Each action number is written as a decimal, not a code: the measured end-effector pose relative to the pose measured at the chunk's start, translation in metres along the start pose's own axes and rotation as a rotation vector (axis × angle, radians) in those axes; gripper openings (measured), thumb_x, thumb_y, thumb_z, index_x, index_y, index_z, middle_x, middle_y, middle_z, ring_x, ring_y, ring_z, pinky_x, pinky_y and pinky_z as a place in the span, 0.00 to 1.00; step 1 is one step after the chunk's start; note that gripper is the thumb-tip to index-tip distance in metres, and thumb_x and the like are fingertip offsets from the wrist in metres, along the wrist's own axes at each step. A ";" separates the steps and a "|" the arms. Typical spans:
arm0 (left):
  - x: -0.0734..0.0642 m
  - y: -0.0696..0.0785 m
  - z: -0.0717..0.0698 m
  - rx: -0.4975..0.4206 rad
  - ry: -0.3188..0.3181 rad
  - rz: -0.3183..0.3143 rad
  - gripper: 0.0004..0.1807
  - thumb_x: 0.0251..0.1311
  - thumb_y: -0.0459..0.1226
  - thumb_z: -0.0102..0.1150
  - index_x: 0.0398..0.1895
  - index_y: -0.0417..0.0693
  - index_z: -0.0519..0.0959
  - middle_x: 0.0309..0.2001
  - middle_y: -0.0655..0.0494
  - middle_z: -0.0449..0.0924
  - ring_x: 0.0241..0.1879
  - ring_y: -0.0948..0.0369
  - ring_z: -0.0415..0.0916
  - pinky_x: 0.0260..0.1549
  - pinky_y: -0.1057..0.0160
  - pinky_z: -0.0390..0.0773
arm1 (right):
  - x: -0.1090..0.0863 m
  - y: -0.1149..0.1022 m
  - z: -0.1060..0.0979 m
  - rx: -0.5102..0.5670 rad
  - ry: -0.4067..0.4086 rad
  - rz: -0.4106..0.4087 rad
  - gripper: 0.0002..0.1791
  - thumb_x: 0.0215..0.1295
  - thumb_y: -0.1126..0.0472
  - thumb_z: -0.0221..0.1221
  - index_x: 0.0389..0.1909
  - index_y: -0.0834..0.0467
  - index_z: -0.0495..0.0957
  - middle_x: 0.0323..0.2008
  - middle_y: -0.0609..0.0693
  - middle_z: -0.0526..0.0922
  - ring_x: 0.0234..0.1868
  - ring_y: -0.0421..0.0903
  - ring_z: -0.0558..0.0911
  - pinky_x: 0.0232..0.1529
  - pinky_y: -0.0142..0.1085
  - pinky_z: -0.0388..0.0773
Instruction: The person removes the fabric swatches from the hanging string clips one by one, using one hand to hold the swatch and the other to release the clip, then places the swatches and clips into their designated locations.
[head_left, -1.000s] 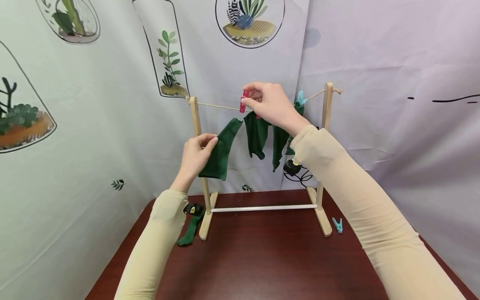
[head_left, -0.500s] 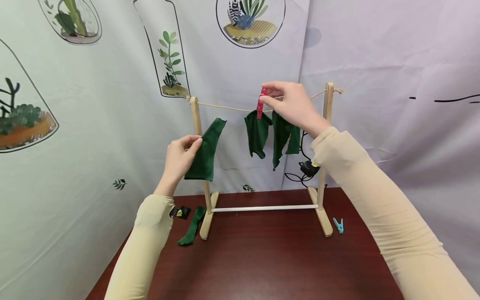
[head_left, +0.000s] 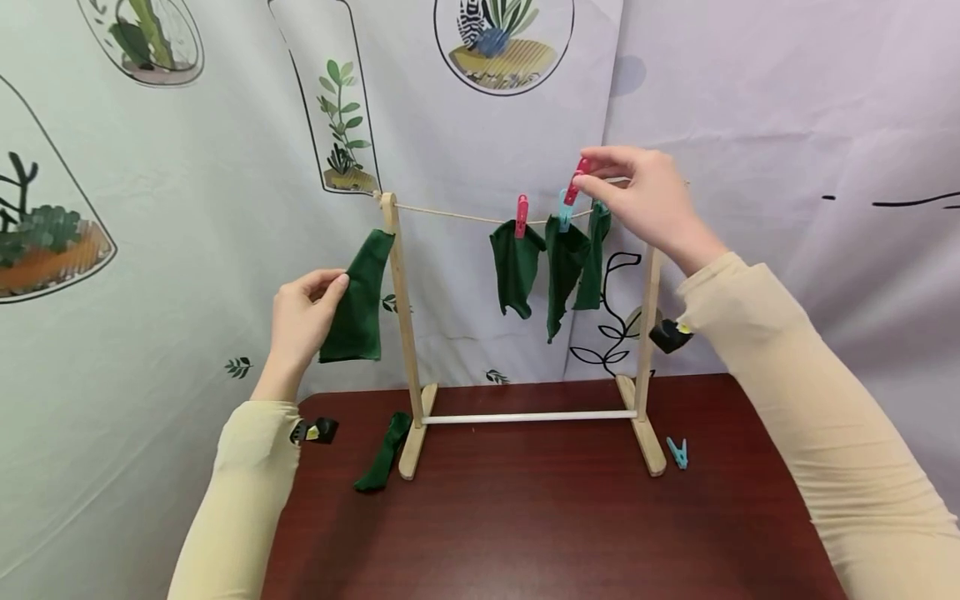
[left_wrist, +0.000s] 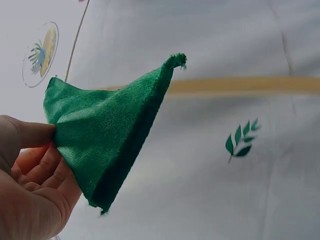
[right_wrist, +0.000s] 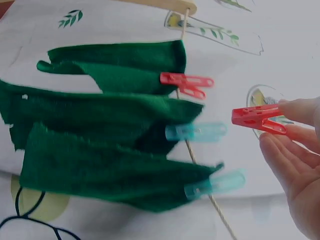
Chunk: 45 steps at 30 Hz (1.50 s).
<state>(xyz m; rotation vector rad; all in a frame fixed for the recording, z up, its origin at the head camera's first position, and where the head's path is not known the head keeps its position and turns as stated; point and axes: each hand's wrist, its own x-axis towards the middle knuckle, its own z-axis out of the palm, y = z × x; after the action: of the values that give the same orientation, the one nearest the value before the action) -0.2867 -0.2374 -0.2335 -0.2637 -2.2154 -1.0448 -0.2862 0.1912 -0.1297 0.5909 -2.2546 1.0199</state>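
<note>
My left hand [head_left: 303, 312] pinches the edge of a green cloth piece [head_left: 358, 300], held out left of the rack's left post; the left wrist view shows this cloth [left_wrist: 107, 130] between thumb and fingers. With thumb and fingertips my right hand [head_left: 648, 196] holds a red clothespin [right_wrist: 255, 116], off the line. Three green cloth pieces hang from the string [head_left: 450, 214]: one under a red clothespin [head_left: 521, 217], the others under light blue clothespins [right_wrist: 195, 131], as the right wrist view shows. In the head view the right hand partly covers the rightmost piece's top.
The wooden rack [head_left: 405, 333] stands on a dark red table [head_left: 525, 517], with a white bar [head_left: 528, 417] low between its feet. A green sock-like cloth [head_left: 384, 454] lies by the left foot. A light blue clothespin [head_left: 677, 452] lies beside the right foot.
My left hand has moved left with the green cloth, away from the line. My right hand has moved right with the red clothespin, uncovering the pinned cloths.
</note>
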 end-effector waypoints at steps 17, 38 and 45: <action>-0.012 -0.036 -0.021 0.119 0.011 -0.026 0.23 0.75 0.49 0.52 0.55 0.39 0.84 0.47 0.41 0.85 0.44 0.56 0.79 0.38 0.74 0.72 | -0.024 0.033 -0.046 0.212 0.126 0.114 0.24 0.65 0.54 0.69 0.61 0.53 0.81 0.43 0.36 0.85 0.46 0.31 0.82 0.46 0.23 0.72; -0.046 -0.098 -0.011 0.208 -0.119 -0.107 0.22 0.77 0.44 0.50 0.56 0.36 0.81 0.46 0.37 0.84 0.43 0.45 0.80 0.39 0.51 0.77 | -0.081 0.104 -0.053 0.038 0.133 0.293 0.27 0.67 0.47 0.65 0.64 0.52 0.79 0.40 0.26 0.82 0.43 0.25 0.78 0.39 0.23 0.68; -0.052 -0.115 -0.002 0.250 -0.148 -0.079 0.19 0.77 0.41 0.51 0.55 0.33 0.81 0.42 0.35 0.84 0.40 0.43 0.80 0.38 0.45 0.78 | -0.098 0.127 -0.050 0.018 0.096 0.327 0.30 0.68 0.44 0.64 0.66 0.56 0.77 0.41 0.25 0.81 0.43 0.25 0.77 0.39 0.23 0.69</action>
<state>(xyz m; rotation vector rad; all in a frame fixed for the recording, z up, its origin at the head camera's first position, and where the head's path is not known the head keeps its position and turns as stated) -0.2964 -0.3099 -0.3362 -0.1481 -2.4796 -0.7995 -0.2746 0.3224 -0.2341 0.1759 -2.3037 1.1978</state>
